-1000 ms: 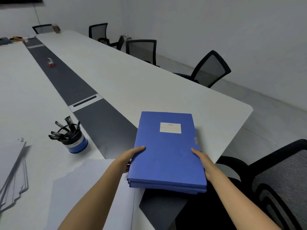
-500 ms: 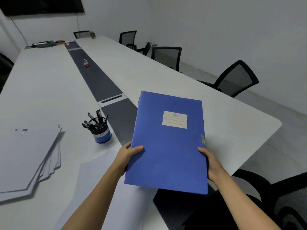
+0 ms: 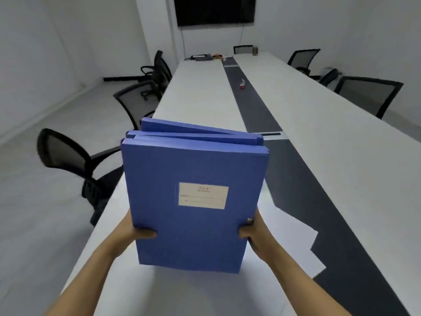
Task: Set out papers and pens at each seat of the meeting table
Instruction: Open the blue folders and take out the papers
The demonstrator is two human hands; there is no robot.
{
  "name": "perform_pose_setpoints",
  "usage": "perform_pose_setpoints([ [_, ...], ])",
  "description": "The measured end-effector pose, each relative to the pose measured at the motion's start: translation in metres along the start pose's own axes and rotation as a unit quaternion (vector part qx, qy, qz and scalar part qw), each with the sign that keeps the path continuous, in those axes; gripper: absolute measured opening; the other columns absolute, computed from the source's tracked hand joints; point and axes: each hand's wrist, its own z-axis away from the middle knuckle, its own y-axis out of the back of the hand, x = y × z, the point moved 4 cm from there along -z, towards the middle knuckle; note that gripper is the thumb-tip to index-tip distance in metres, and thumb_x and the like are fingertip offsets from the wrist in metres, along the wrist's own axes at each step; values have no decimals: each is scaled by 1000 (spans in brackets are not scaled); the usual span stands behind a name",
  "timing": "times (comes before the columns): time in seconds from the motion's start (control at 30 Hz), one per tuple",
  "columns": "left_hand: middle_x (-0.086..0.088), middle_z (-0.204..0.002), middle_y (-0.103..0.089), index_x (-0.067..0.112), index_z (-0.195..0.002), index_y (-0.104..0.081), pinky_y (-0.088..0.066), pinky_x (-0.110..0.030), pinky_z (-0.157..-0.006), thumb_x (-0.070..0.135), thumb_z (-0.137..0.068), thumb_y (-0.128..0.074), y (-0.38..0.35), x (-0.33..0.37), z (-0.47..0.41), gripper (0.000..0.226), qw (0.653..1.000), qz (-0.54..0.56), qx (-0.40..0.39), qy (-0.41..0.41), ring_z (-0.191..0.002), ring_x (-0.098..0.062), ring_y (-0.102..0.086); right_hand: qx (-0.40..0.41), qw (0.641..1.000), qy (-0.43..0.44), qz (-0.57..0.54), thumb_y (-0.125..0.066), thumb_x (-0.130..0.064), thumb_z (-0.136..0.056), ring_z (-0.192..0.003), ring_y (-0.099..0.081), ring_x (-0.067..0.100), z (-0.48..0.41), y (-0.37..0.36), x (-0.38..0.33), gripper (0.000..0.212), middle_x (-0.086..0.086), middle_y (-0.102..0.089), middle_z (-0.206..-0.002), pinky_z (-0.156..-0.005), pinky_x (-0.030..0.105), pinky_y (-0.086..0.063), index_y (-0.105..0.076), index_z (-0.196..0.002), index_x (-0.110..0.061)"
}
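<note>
A stack of blue folders point(image 3: 193, 179) with a cream label on the top cover is lifted above the near end of the long white meeting table point(image 3: 200, 92). My left hand point(image 3: 136, 231) grips its lower left edge, thumb on the cover. On the lower right edge my right hand point(image 3: 252, 229) grips it the same way. The far ends of the folders fan apart. White paper sheets point(image 3: 293, 233) lie on the table to the right of the folders. The pen cup is out of view.
Black mesh chairs stand along the left side point(image 3: 68, 160), point(image 3: 134, 103) and the right side point(image 3: 369, 94). A dark strip point(image 3: 255, 103) runs down the table's middle with a small red and white object point(image 3: 242, 84) on it. Clutter sits at the far end under a wall screen point(image 3: 214, 10).
The view has swung left along the table's length. The folders rose and tilted towards me. The pen cup and the left paper pile went out of view.
</note>
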Motion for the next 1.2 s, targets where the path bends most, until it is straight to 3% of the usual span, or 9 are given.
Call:
perform_pose_setpoints([
  [0.17,10,-96,-73,19,-113,-58,-54,-25,-72,19,-28,-80,86,-46,53,88,993,37,109,38,-99,-13,-66,-64,995,6,72,-51,8,-55,-116,-57,12,-18,-95,25,92,-4,-54,-129,-86,41,-55,-30,-139,-25],
  [0.37,18,-104,-71,24,-123,-50,-56,-21,-70,11,-36,-81,139,-88,89,92,990,48,120,59,-97,-1,-66,-102,988,-29,112,-55,1,-58,-116,-57,12,-17,-157,56,87,2,-52,-131,-78,26,-56,-30,-139,-21],
  [0.5,27,-88,-70,28,-109,-52,-54,-14,-63,12,-35,-84,140,-101,91,83,993,46,85,63,-82,8,-66,-104,981,-81,140,-68,-16,-55,-105,-62,4,-10,-161,66,92,-4,-57,-124,-73,18,-53,-31,-139,-18],
  [0.6,19,-108,-69,29,-124,-47,-55,-18,-70,28,-32,-91,143,-108,88,103,995,56,45,64,-98,2,-64,-102,972,-124,172,-64,-11,-64,-103,-63,4,-5,-159,70,84,-10,-60,-119,-72,18,-53,-30,-140,-20],
  [0.73,4,-130,-58,24,-141,-36,-56,-24,-78,32,-42,-92,149,-106,78,114,998,39,45,22,-114,-10,-59,-66,971,-136,185,-66,2,-78,-87,-68,-3,-6,-161,77,65,-20,-71,-91,-65,13,-52,-38,-134,-13],
  [0.83,9,-126,-60,31,-137,-39,-56,-32,-81,29,-39,-89,153,-100,69,111,997,51,64,11,-112,-12,-61,-12,979,-118,168,-68,-4,-72,-94,-68,6,-11,-164,68,64,-9,-68,-106,-70,19,-55,-43,-130,-16],
  [0.93,5,-117,-67,32,-129,-47,-54,-42,-85,40,-27,-93,153,-98,64,112,994,87,46,54,-103,-20,-66,11,983,-124,134,-69,-21,-58,-103,-65,16,-16,-168,62,68,-1,-65,-115,-83,29,-55,-48,-122,-23],
  [1.0,-3,-113,-69,27,-123,-53,-54,-49,-85,32,-30,-90,153,-100,61,100,987,108,34,112,-97,-27,-68,19,980,-150,128,-69,-28,-54,-101,-65,18,-17,-167,63,67,0,-66,-112,-87,34,-53,-52,-119,-21],
  [1.2,-13,-101,-73,10,-106,-68,-47,-54,-97,32,-37,-81,146,-114,74,74,963,74,-6,261,-98,-36,-67,34,953,-258,156,-65,-38,-55,-61,-59,10,0,-161,88,30,-6,-62,-67,-55,18,-43,-56,-77,-20],
])
